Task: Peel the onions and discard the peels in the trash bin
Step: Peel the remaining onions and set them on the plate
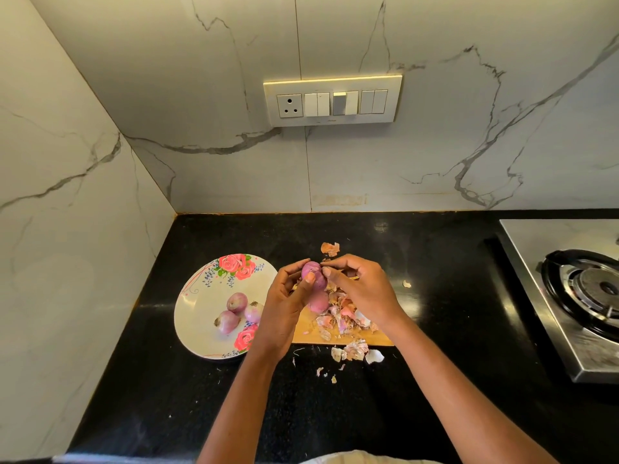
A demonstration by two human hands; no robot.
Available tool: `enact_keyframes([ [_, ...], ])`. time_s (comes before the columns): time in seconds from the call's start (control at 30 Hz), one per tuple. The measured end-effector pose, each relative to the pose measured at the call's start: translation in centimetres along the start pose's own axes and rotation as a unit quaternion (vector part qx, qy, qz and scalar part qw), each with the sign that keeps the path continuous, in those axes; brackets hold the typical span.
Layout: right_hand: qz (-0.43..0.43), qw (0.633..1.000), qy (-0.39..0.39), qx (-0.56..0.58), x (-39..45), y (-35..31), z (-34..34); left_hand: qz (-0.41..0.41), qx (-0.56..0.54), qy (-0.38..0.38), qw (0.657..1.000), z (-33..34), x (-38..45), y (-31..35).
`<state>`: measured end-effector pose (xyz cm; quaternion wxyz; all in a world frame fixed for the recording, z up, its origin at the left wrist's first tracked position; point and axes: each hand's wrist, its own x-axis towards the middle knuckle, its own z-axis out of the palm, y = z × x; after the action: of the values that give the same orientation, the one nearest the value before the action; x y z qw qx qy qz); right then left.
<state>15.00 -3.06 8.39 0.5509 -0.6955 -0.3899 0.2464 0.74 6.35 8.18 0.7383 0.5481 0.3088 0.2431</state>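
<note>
A black counter [435, 262] meets a marble wall [201, 162] carrying a switch panel [332, 99]. A gas stove [582, 296] sits at right. A floral plate [201, 316] holds three onions [237, 302]. Beside it, a wooden board [306, 331] carries a pile of peels [341, 316] and another onion [318, 302]. Both forearms reach forward above the board. The left hand [284, 303] curls its fingers around a raised onion [313, 274]; the right hand [363, 289] pinches at its top.
</note>
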Motion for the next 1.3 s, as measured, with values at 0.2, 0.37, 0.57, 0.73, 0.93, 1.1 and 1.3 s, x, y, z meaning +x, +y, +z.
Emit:
enact_keyframes([
  [0.2, 0.022, 0.997, 0.066, -0.026, -0.2, 0.9, 0.9, 0.024, 0.05, 0.011, 0.998, 0.0, 0.0, -0.6],
  [0.37, 0.041, 0.998, 0.055, 0.009, -0.2, 1.0, 0.3, 0.034, 0.081, 0.013, 0.996, 0.0, 0.2, -0.5],
  [0.57, 0.054, 0.996, -0.014, 0.071, -0.1, 0.5, 0.0, 0.045, 0.093, 0.036, 0.994, 0.1, 0.2, -0.4],
  [0.73, 0.054, 0.994, -0.025, 0.088, -0.2, 0.8, 0.3, 0.055, 0.124, 0.041, 0.99, -0.3, 0.3, -0.7],
  [0.93, 0.039, 0.998, -0.019, 0.038, 0.0, 0.5, -0.2, 0.069, 0.153, 0.047, 0.985, -0.7, 0.3, -0.5],
  [1.1, -0.019, 0.994, -0.069, -0.086, 0.7, -1.7, -1.0, 0.073, 0.175, 0.026, 0.982, -1.0, 0.3, -0.3],
  [1.3, -0.033, 0.987, -0.083, -0.133, 1.1, -1.7, -1.8, 0.07, 0.166, 0.026, 0.983, -0.7, 0.4, 0.1],
])
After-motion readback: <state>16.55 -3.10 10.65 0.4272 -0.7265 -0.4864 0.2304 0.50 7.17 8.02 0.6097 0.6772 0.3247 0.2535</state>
